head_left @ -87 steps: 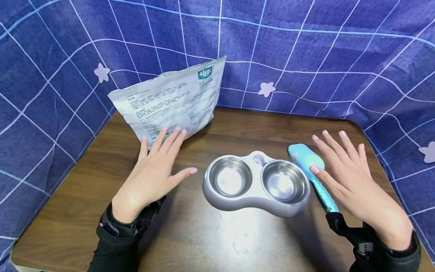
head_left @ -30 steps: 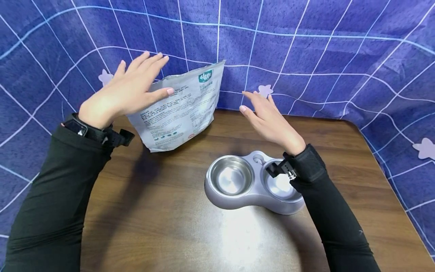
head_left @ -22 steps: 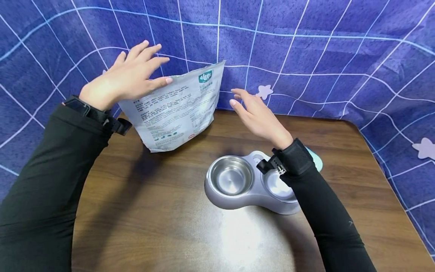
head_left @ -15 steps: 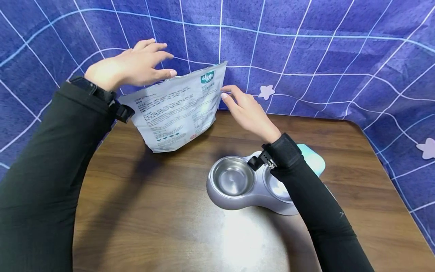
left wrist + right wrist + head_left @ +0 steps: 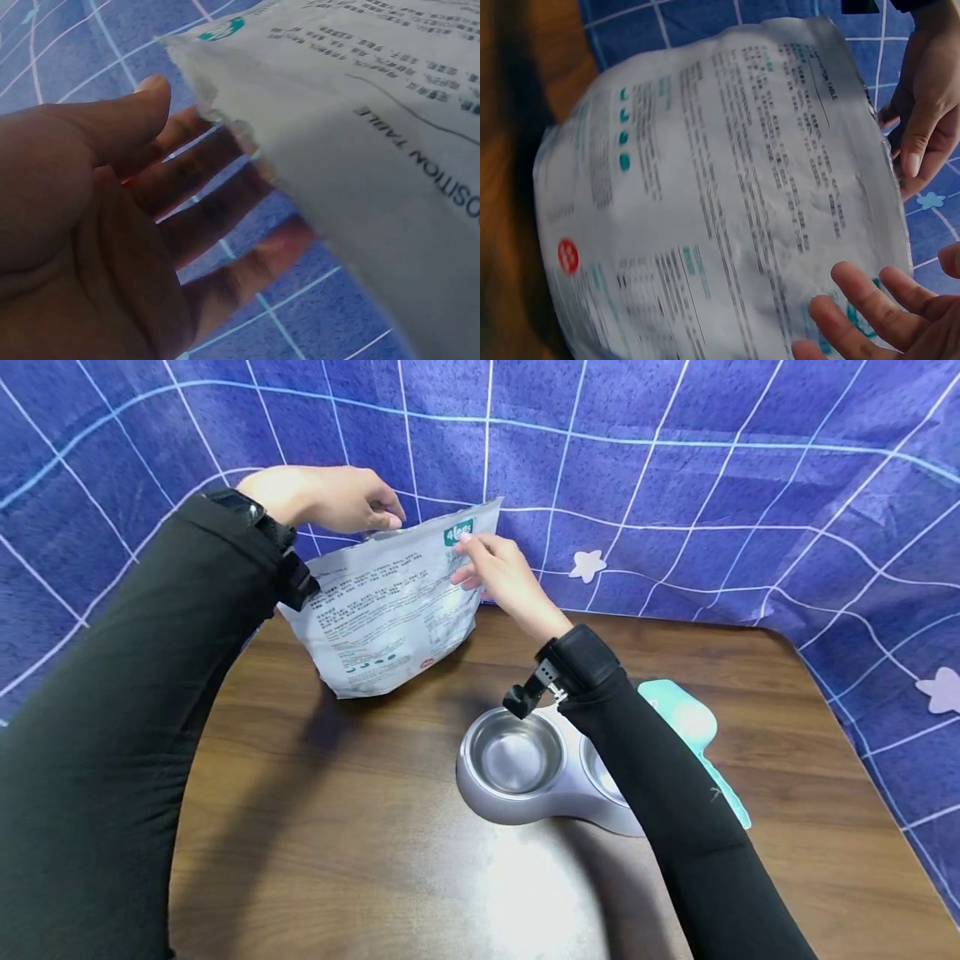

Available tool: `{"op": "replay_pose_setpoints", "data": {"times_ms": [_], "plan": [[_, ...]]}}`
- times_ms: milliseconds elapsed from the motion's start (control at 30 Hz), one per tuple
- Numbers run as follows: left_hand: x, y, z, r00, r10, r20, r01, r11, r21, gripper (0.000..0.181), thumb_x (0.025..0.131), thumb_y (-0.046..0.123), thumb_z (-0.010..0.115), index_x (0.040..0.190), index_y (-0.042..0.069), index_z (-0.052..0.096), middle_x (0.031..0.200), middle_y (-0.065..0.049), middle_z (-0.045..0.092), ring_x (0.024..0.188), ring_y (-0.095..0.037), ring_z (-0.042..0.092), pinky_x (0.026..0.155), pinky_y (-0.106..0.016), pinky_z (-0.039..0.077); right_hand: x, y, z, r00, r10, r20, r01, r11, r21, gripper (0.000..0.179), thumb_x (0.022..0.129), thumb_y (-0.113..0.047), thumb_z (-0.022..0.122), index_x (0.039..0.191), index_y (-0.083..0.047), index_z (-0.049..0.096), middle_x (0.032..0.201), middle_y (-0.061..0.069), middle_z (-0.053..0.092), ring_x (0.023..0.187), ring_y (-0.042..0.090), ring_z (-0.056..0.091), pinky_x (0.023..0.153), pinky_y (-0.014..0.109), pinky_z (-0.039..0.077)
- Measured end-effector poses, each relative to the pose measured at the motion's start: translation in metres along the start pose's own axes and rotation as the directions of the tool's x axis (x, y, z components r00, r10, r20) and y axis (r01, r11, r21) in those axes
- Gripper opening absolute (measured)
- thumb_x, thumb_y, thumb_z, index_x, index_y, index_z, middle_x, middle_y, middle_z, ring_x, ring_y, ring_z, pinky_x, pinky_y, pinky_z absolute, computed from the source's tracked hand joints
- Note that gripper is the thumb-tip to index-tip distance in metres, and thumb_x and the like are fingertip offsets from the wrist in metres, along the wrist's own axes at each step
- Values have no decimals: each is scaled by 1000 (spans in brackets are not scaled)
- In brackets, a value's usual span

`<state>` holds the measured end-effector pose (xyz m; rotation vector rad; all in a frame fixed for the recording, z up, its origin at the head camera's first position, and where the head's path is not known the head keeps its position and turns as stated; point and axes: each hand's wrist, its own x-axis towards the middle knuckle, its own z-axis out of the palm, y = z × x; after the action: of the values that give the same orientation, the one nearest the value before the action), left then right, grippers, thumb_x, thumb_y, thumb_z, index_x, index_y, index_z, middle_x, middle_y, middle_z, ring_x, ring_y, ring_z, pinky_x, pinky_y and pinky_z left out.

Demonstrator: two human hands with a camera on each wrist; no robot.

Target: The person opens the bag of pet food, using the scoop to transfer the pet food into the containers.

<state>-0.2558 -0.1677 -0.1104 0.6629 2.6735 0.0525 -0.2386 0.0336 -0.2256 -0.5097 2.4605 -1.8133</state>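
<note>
A silvery-white printed "4legs" bag (image 5: 378, 610) stands tilted at the back left of the table. Over its top edge reaches my left hand (image 5: 333, 497); in the left wrist view the fingers (image 5: 217, 210) extend behind the bag's edge while the thumb (image 5: 124, 124) stays apart on the near side. In front of the bag's upper right corner is my right hand (image 5: 506, 577), fingers spread and loosely bent. The right wrist view puts its fingertips (image 5: 847, 274) over the teal logo, not wrapped round the bag.
A grey double bowl stand (image 5: 502, 810) with steel bowls sits mid-table, its right bowl partly covered by my right sleeve (image 5: 667, 793). A light-blue scoop (image 5: 682, 714) lies to its right. Behind the wooden table (image 5: 360, 860) hangs a blue gridded cloth (image 5: 675, 485).
Both hands have left their places low over the table and moved to the bag's top. The right hand has gone left to its corner; the left hand's fingers have dipped behind the edge.
</note>
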Motion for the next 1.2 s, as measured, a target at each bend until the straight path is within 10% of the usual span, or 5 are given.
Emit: {"op": "replay_pose_setpoints", "data": {"times_ms": [200, 433, 1200], "plan": [[5, -2, 0, 999, 21, -27, -21, 1000, 4, 35, 101, 15, 42, 124, -8, 56, 91, -10, 58, 75, -18, 53, 68, -32, 49, 16, -6, 18, 991, 104, 83, -117, 979, 166, 43, 101, -40, 38, 119, -5, 57, 97, 15, 69, 98, 33, 65, 81, 43, 49], [10, -2, -2, 997, 46, -57, -40, 994, 97, 27, 98, 11, 46, 100, -6, 67, 65, 0, 52, 59, -13, 48, 60, -31, 39, 23, -11, 30, 971, 149, 185, -197, 941, 277, 51, 99, -47, 40, 122, -5, 56, 102, 16, 68, 97, 32, 65, 88, 46, 47], [14, -4, 10, 959, 136, -248, -88, 977, 195, 23, 81, -3, 44, 65, 4, 58, 60, -1, 46, 58, -16, 40, 59, -31, 33, 34, -16, 39, 972, 194, 133, -224, 936, 271, 38, 91, -41, 61, 110, -8, 65, 90, 10, 70, 89, 26, 68, 85, 41, 48]]}}
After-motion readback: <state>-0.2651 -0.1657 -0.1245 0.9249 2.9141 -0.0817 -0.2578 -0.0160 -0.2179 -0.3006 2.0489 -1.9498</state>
